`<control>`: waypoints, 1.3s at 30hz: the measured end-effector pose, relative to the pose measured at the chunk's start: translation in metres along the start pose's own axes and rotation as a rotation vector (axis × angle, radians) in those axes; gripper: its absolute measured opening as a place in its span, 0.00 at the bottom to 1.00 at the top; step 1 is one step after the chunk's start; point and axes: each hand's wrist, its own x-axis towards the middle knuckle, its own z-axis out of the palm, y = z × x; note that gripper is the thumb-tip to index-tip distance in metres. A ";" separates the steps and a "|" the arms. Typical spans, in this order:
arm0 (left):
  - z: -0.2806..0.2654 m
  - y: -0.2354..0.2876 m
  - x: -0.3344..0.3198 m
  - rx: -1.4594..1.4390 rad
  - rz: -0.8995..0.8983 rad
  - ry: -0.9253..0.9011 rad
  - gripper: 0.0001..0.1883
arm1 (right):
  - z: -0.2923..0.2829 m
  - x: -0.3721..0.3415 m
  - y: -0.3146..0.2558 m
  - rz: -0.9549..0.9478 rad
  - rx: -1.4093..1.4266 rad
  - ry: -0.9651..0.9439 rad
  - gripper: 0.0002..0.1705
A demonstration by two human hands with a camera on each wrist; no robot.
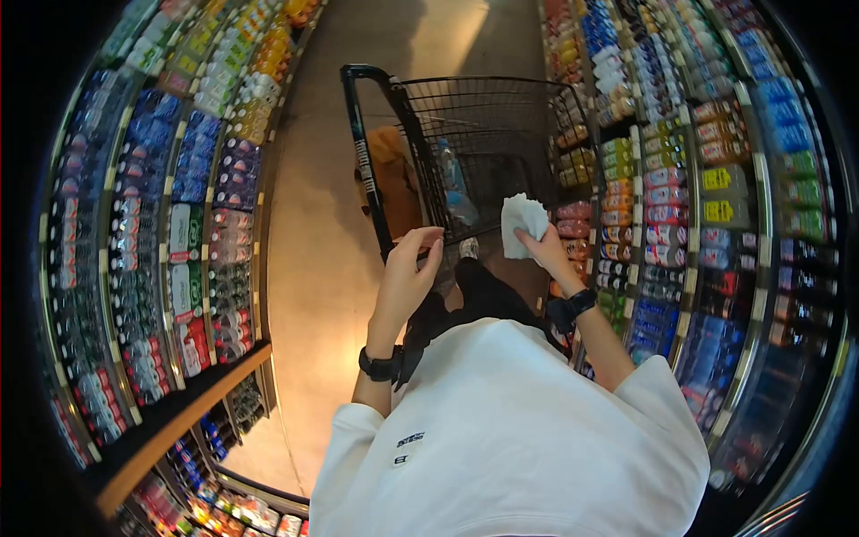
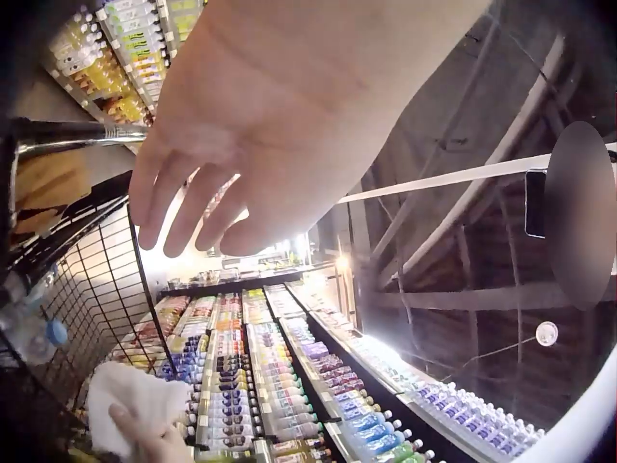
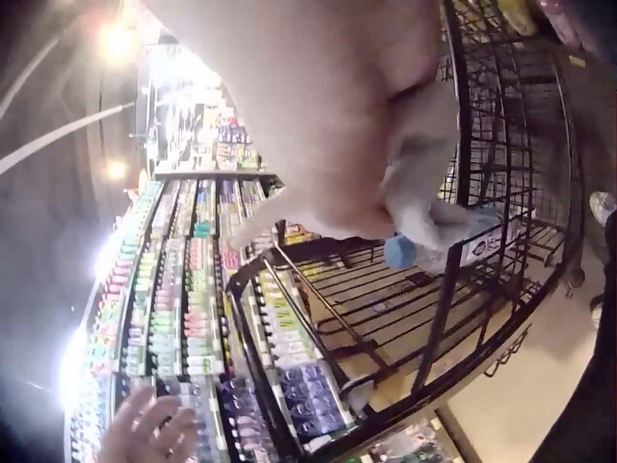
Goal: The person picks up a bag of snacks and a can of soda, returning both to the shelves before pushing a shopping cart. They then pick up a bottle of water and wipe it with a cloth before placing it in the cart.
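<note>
My right hand [image 1: 548, 253] pinches a crumpled white tissue [image 1: 526, 224] between thumb and fingers, above the near side of a black wire shopping cart [image 1: 488, 87]. In the left wrist view the same tissue [image 2: 135, 400] hangs beside the cart's mesh. My left hand [image 1: 404, 279] is raised near the end of the cart's handle [image 1: 364, 161], its fingers loosely bent with nothing in them. Inside the cart lies a clear bottle [image 1: 450, 167] with a blue cap. The right wrist view shows its blue cap [image 3: 400, 253] close below my right hand.
Shelves packed with drink bottles [image 1: 161, 215] line the left, and more bottle shelves [image 1: 667, 215] stand close on the right. A brown bag [image 1: 392, 174] is by the cart's handle. Bare aisle floor [image 1: 313, 170] runs between shelf and cart.
</note>
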 end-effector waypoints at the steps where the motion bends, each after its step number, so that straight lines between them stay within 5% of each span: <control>1: 0.001 -0.004 -0.003 0.005 0.008 -0.035 0.13 | -0.001 -0.015 -0.001 0.015 0.031 0.017 0.25; 9: 0.037 -0.025 -0.028 0.042 0.035 -0.438 0.11 | 0.015 -0.166 0.034 0.250 0.175 0.276 0.23; 12: 0.075 -0.031 -0.037 -0.058 0.206 -0.553 0.11 | 0.006 -0.232 0.035 0.376 0.307 0.257 0.27; 17: 0.145 -0.002 -0.062 0.132 0.342 -0.803 0.10 | 0.001 -0.329 0.060 0.254 0.315 0.672 0.27; 19: 0.179 0.034 -0.082 0.295 0.358 -0.914 0.10 | -0.005 -0.374 0.070 0.307 0.380 0.735 0.27; 21: 0.223 0.015 -0.104 0.270 0.425 -1.007 0.11 | -0.012 -0.414 0.074 0.362 0.413 0.787 0.27; 24: 0.298 0.027 -0.150 0.243 0.416 -1.187 0.12 | -0.014 -0.485 0.098 0.201 0.307 0.981 0.28; 28: 0.412 0.002 -0.211 0.355 0.362 -1.394 0.15 | 0.010 -0.582 0.149 0.140 0.695 1.205 0.27; 30: 0.467 -0.014 -0.244 0.162 0.421 -1.478 0.19 | 0.004 -0.631 0.120 0.348 0.734 1.295 0.27; 36: 0.592 -0.053 -0.328 0.002 0.392 -1.474 0.36 | 0.042 -0.722 0.125 0.453 0.655 1.582 0.23; 39: 0.631 -0.057 -0.346 0.077 0.569 -1.450 0.40 | 0.060 -0.740 0.124 0.362 0.633 1.743 0.20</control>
